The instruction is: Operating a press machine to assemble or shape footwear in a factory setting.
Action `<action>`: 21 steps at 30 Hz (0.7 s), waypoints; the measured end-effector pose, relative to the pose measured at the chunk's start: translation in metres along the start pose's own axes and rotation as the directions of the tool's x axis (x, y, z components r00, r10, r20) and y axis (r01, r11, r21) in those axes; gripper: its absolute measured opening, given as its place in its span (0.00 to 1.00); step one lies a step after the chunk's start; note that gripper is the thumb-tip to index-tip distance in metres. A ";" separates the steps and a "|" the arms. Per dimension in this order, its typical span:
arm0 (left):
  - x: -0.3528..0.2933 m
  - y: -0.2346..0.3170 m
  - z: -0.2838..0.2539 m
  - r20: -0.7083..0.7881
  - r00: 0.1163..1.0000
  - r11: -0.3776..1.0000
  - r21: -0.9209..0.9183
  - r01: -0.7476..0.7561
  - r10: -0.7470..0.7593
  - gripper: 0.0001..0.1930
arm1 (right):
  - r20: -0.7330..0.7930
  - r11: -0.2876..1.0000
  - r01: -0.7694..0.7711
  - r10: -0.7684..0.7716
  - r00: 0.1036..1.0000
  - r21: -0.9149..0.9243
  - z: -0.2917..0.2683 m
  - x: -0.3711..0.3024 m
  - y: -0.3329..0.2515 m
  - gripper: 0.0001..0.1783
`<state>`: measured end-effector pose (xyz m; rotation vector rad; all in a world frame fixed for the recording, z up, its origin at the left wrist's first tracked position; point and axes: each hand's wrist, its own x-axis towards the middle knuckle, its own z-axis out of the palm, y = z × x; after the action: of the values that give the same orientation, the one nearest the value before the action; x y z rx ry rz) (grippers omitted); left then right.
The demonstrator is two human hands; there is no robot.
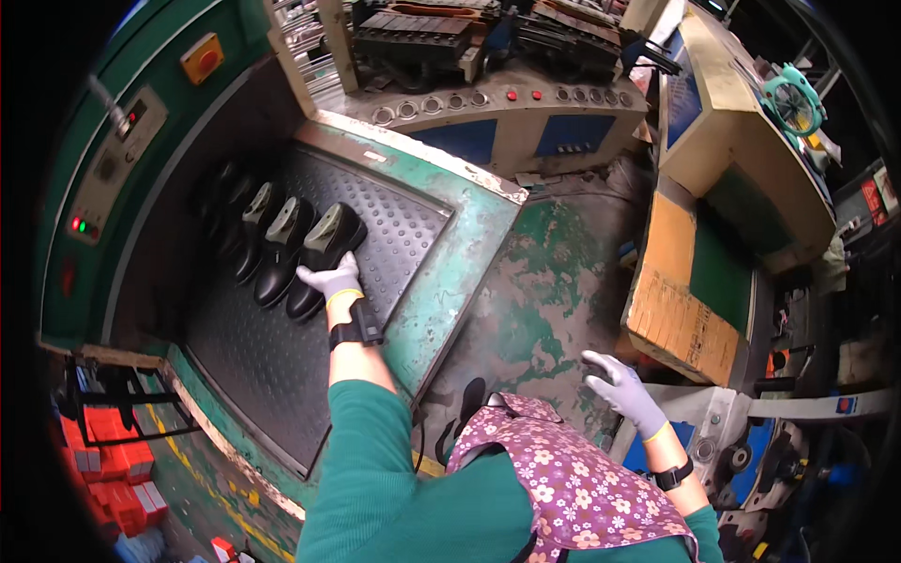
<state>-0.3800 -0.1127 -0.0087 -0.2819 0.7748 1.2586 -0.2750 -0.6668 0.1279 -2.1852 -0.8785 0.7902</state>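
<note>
A row of glossy black shoes lies on the dark studded rubber mat [413, 253] of a green machine, receding into its shadowed opening. My left hand [334, 280], in a pale grey glove, grips the rightmost shoe [324, 246] by its side, thumb across the upper; some fingers are hidden. Close beside that one rests a second shoe [282, 246], with another shoe [255, 225] further left. Darkness swallows the rest of the row. Off to the right, over the floor, my gloved right hand [627, 394] holds nothing, its fingers apart.
A green metal rim [450, 272] borders the mat. Ahead stands a long machine with knobs [460, 100] and metal racks on top. A cardboard sheet [671, 300] lines a bench at right. Red boxes [117, 460] are stacked at lower left, and machine parts [713, 432] lie near my right arm.
</note>
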 end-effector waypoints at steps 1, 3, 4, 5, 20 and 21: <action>0.014 0.017 -0.005 0.088 0.995 0.999 -0.035 -0.041 0.044 0.33 | -0.006 1.000 0.009 -0.009 1.000 0.010 -0.004 -0.012 0.009 0.27; 0.015 0.019 0.002 -0.118 0.993 1.000 0.027 0.001 0.003 0.32 | -0.107 0.986 -0.150 0.142 0.984 -0.074 -0.007 -0.041 0.044 0.27; 0.010 0.017 0.001 -0.115 0.993 0.999 0.037 -0.021 0.026 0.33 | -0.163 0.982 -0.177 0.165 0.973 -0.063 -0.005 -0.060 0.067 0.26; 0.005 0.012 0.003 -0.109 0.993 0.998 0.045 -0.042 0.046 0.33 | -0.221 0.978 -0.204 0.188 0.957 -0.051 -0.003 -0.080 0.092 0.26; -0.025 0.047 0.005 -0.298 0.926 0.949 0.140 0.281 -0.231 0.41 | -0.156 0.469 -0.427 0.793 0.589 0.773 0.112 -0.293 0.267 0.26; -0.024 0.045 0.011 -0.316 0.899 0.913 0.172 0.370 -0.305 0.39 | -0.139 0.430 -0.392 0.797 0.587 0.813 0.122 -0.299 0.272 0.25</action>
<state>-0.4199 -0.1103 0.0247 -0.3972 1.0573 0.7967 -0.4413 -1.0052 -0.0621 -1.7652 0.5665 0.6390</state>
